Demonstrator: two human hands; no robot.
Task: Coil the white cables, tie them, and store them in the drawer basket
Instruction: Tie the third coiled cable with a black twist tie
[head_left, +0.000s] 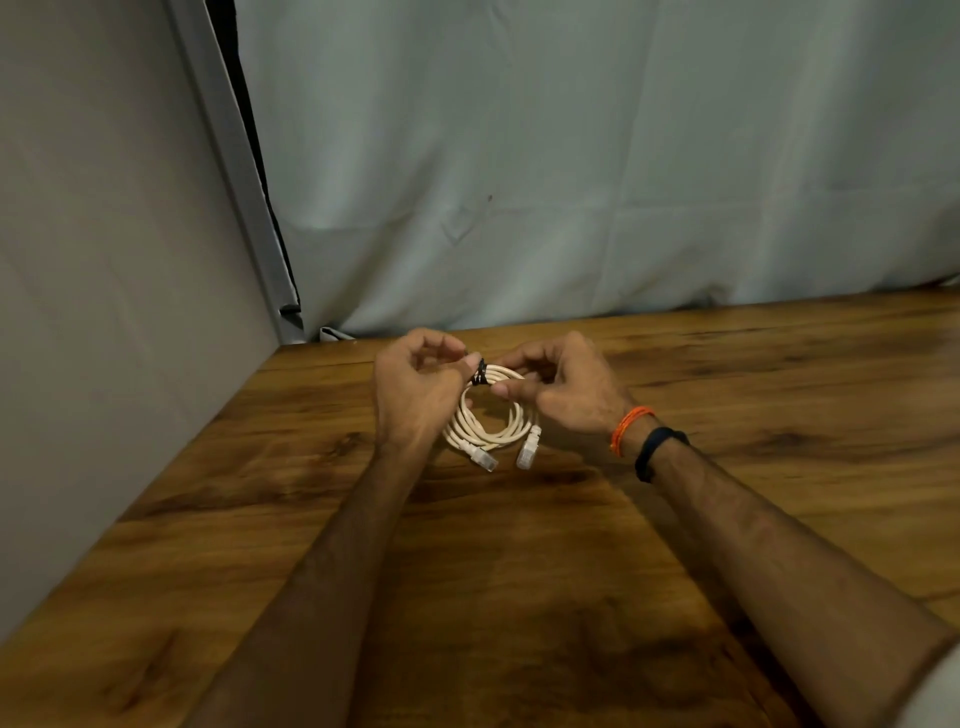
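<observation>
A white cable (511, 428) is wound into a small coil and held just above the wooden table (779, 389), near its far edge. Its two clear plugs hang at the near side of the coil. A black tie (480, 373) wraps the top of the coil. My left hand (415, 387) pinches the coil at the tie with curled fingers. My right hand (563, 384) pinches the coil's top right part between thumb and fingers. No drawer basket is in view.
A grey-white cloth backdrop (571, 182) hangs behind the table's far edge. A pale wall panel (104, 312) runs along the table's left side. An orange thread and a dark band circle my right wrist (644, 441).
</observation>
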